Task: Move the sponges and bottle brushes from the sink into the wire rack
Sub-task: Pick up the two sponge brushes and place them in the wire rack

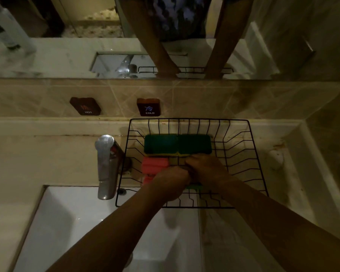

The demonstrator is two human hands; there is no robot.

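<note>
Both hands, left hand (170,182) and right hand (207,169), press together inside the wire rack (257,154), hiding whatever they grip; green sponges (177,143) lie behind.

A pale stone counter (47,158) fills the middle of the frame, running from the left edge to the right corner, where it meets a tiled wall. A white sink (82,222) is sunk into it at lower left. A chrome tap (106,165) stands on the counter behind the sink, left of centre. A black wire rack (190,163) sits on the counter at centre right, its near left corner overhanging the sink. The counter looks stained near the right corner.
</note>
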